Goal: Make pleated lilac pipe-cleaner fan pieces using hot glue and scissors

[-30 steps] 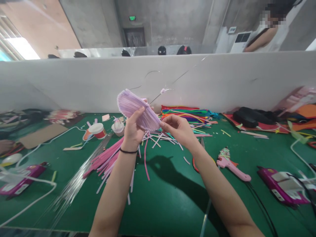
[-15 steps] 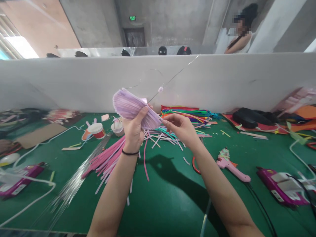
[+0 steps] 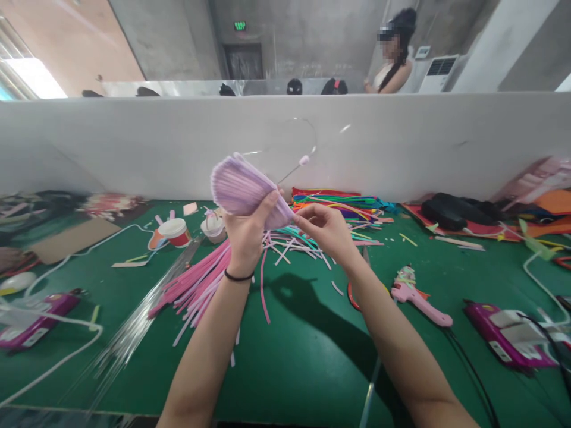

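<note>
The left hand (image 3: 245, 238) has its grip clamped on a fan of lilac pipe cleaners (image 3: 243, 187), thumb across its face, held up above the green table (image 3: 307, 368); the right hand (image 3: 325, 229) pinches the fan's lower right corner, thumb and forefinger together. A thin wire with a pale lilac bud (image 3: 304, 160) sticks out behind the fan, before a white partition (image 3: 156, 145). Beneath and behind the hands lie loose pastel strips and a multicoloured pipe-cleaner pile (image 3: 339, 202). The left forearm cuts across a bundle of pink pipe cleaners (image 3: 191, 282), hiding some ends; beside that runs a sheaf of bare wires (image 3: 138, 324), with a paper cup (image 3: 181, 239) and a smaller white cup (image 3: 213, 229) beyond. The right forearm partly covers orange-handled scissors (image 3: 353, 297). Right of it rest a pink glue gun (image 3: 423, 304), its cord trailing toward the near edge, and a purple power strip (image 3: 499, 339) crowded with plugs. Past the partition stands a co-worker (image 3: 395, 77).
</note>
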The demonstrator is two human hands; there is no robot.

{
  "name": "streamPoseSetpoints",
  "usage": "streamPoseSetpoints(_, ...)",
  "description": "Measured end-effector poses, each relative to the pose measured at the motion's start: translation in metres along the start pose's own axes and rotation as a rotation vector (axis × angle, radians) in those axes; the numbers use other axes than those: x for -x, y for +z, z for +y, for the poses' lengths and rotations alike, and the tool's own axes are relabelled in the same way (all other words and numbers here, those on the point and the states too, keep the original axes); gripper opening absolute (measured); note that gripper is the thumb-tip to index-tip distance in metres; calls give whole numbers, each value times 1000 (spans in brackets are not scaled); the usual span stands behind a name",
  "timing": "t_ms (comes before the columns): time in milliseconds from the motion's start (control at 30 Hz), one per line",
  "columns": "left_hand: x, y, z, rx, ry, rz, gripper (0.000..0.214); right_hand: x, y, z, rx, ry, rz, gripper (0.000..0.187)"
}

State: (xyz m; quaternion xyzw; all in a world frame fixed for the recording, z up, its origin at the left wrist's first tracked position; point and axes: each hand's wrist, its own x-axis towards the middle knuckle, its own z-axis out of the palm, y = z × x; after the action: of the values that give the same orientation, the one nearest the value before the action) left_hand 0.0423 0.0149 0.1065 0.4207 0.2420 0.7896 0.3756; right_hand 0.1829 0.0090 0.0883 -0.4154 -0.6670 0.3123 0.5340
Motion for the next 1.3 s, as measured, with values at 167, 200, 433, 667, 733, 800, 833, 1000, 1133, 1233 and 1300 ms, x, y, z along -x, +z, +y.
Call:
streamPoseSetpoints(167,6,-4,24,-189,-67,-350,16,-5,-1,14,-3,-61,65,28)
streamPoseSetpoints(200,4,-8,31,-206,-89,-503,20,-6,-2,16,16,-108,109,26)
streamPoseSetpoints(433,-25,-48,51,-151,-348,-889,36,-3,-13,16,275,-572,309,9)
streamPoseSetpoints(667,-38,-58,27,-269,-314,-849,47,3,-6,15,408,-623,172,11)
streamPoseSetpoints(733,-39,-58,20,-284,-375,-1039,50,5,-2,13,406,-663,135,11)
streamPoseSetpoints(800,-39,-58,13,-299,-379,-1124,41,7,4,11,420,-687,114,12)
streamPoseSetpoints(833,-38,-58,11,-315,-359,-1119,35,8,7,10,430,-688,114,12)
streamPoseSetpoints(1000,-38,-60,6,-416,-251,-1049,23,5,4,12,453,-717,117,15)
streamPoseSetpoints(1133,-41,-63,10,-567,-259,-1097,17,-6,-58,21,528,-605,103,25)
streamPoseSetpoints(1233,-42,-62,11,-619,-230,-1075,13,2,-121,8,452,-397,257,28)
streamPoseSetpoints(1300,-41,-59,9,-601,-206,-1053,10,22,-146,-15,394,-323,432,23)
